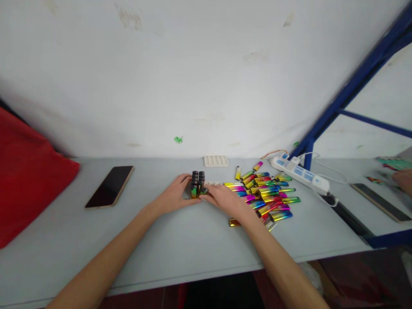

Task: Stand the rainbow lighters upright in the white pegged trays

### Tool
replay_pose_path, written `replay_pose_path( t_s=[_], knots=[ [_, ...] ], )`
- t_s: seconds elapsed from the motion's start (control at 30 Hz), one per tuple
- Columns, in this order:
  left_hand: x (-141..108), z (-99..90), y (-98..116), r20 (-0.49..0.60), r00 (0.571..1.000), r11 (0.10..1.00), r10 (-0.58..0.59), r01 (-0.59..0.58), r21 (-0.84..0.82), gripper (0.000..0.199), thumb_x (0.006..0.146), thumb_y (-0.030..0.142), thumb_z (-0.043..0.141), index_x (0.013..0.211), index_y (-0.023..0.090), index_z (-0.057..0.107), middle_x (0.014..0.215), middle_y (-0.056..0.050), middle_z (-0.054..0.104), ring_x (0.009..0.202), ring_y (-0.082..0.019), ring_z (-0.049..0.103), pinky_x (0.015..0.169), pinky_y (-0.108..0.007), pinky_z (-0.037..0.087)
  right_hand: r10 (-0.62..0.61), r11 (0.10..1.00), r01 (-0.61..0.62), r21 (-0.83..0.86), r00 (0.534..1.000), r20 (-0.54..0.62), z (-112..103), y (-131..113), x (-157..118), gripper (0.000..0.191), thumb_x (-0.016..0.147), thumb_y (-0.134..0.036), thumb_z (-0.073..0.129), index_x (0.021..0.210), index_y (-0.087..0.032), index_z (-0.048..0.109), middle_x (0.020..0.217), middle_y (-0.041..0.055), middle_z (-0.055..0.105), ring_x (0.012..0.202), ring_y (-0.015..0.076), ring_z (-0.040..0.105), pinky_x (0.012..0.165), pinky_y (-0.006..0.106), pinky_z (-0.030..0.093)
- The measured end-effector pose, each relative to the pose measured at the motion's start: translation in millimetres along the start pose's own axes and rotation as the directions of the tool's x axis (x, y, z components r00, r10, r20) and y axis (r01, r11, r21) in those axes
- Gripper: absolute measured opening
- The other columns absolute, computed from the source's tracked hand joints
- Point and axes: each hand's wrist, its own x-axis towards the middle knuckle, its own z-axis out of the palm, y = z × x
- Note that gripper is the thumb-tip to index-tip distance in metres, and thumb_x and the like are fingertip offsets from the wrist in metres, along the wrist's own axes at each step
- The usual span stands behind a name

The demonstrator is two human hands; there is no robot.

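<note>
Phone (pixel 109 189) L, loose lighters (pixel 268 209) R; L hand (pixel 175 194), R hand (pixel 227 199) both gripping lighter block (pixel 194 184).

Two upright rows of black-topped lighters (pixel 194 185) stand left of scattered, shiny multicoloured lighters (pixel 267 196).

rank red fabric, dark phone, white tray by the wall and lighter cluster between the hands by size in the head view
1. Red fabric, though cut off by the frame
2. Dark phone
3. White tray and lighter cluster: too alike to rank
</note>
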Motion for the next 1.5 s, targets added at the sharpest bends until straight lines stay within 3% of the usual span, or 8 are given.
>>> replay_pose_path(
  t_s=[0.37,0.63,0.73,0.93,1.1,1.27,1.37,1.5],
  knots=[
    [0.4,-6.0,-4.2,0.036,0.999,1.000,-0.001,0.001,-0.012,0.080,0.100,0.082,0.095,0.156,0.027,0.078,0.164,-0.017,0.078,0.155,-0.047,0.075,0.143,-0.068,0.060,-0.006,0.999,0.003,-0.039,0.998,-0.067,-8.1,-1.2,0.3,0.046,0.131,-0.057,0.075,0.103,-0.022,0.086,0.101,0.0077,0.089,0.091,0.0233,0.081,0.088,0.033,0.052],
    [0.4,0.5,-12.2,-0.010,1.000,1.000,-0.005,0.004,-0.019,0.077,0.094,0.080,0.100,0.152,0.033,0.082,0.161,-0.016,0.080,0.152,-0.052,0.077,0.139,-0.071,0.065,0.376,0.891,-0.445,-0.093,0.836,-0.400,-30.1,64.1,-12.8,0.028,0.130,-0.025,0.067,0.145,-0.017,0.090,0.146,0.0250,0.087,0.139,0.0377,0.080,0.123,0.048,0.059],
    [1.3,0.1,-12.0,-0.002,1.000,1.000,0.002,-0.002,-0.025,0.077,0.094,0.080,0.099,0.152,0.032,0.083,0.162,-0.018,0.080,0.152,-0.051,0.078,0.139,-0.071,0.065,0.444,0.847,-0.510,-0.151,0.834,-0.327,-32.4,78.4,-13.0,0.035,0.129,-0.020,0.065,0.152,-0.015,0.090,0.164,0.0289,0.083,0.159,0.0394,0.075,0.139,0.055,0.054],
    [2.3,-3.7,-3.4,0.002,1.000,1.000,0.006,-0.006,-0.021,0.079,0.098,0.081,0.097,0.154,0.028,0.080,0.161,-0.020,0.081,0.152,-0.047,0.079,0.141,-0.071,0.064,0.473,0.851,-0.498,-0.169,0.865,-0.167,-34.1,74.8,-4.7,0.033,0.125,-0.013,0.064,0.136,-0.021,0.094,0.150,0.0177,0.093,0.146,0.0345,0.084,0.149,0.063,0.042],
    [1.5,-3.1,0.1,0.000,1.000,1.000,0.005,-0.005,0.001,0.077,0.098,0.078,0.098,0.152,0.025,0.081,0.160,-0.020,0.082,0.151,-0.047,0.080,0.139,-0.070,0.065,0.455,0.865,-0.491,-0.104,0.854,-0.251,-29.7,77.9,-0.3,0.046,0.114,-0.001,0.061,0.146,-0.021,0.088,0.148,0.0184,0.088,0.138,0.0315,0.084,0.127,0.044,0.061],
    [0.4,-2.1,-3.0,-0.012,1.000,1.000,0.017,-0.017,0.011,0.077,0.099,0.074,0.100,0.153,0.023,0.081,0.161,-0.020,0.081,0.151,-0.047,0.080,0.139,-0.071,0.065,0.388,0.913,-0.276,0.299,0.812,-0.435,-22.5,92.0,-1.0,0.045,0.105,-0.011,0.072,0.147,-0.023,0.084,0.133,0.0124,0.079,0.121,0.0297,0.083,0.116,0.047,0.069],
    [-0.1,-1.9,-3.1,-0.009,1.000,1.000,0.021,-0.021,0.001,0.076,0.099,0.072,0.101,0.154,0.024,0.081,0.161,-0.020,0.082,0.151,-0.046,0.080,0.139,-0.070,0.066,0.429,0.776,-0.114,0.620,0.816,-0.387,-17.7,89.5,-2.1,0.027,0.109,-0.045,0.079,0.129,-0.027,0.080,0.120,0.0063,0.077,0.098,0.0250,0.080,0.085,0.039,0.069],
    [-0.1,-2.6,0.5,-0.007,1.000,1.000,0.000,0.000,0.008,0.075,0.097,0.072,0.102,0.151,0.023,0.082,0.162,-0.021,0.081,0.152,-0.045,0.080,0.139,-0.065,0.066,0.408,0.546,-0.045,0.837,0.886,-0.219,-11.9,69.9,-0.5,0.052,0.107,-0.079,0.075,0.125,-0.032,0.066,0.091,-0.0047,0.073,0.063,0.0169,0.060,0.062,0.029,0.050]
  ],
)
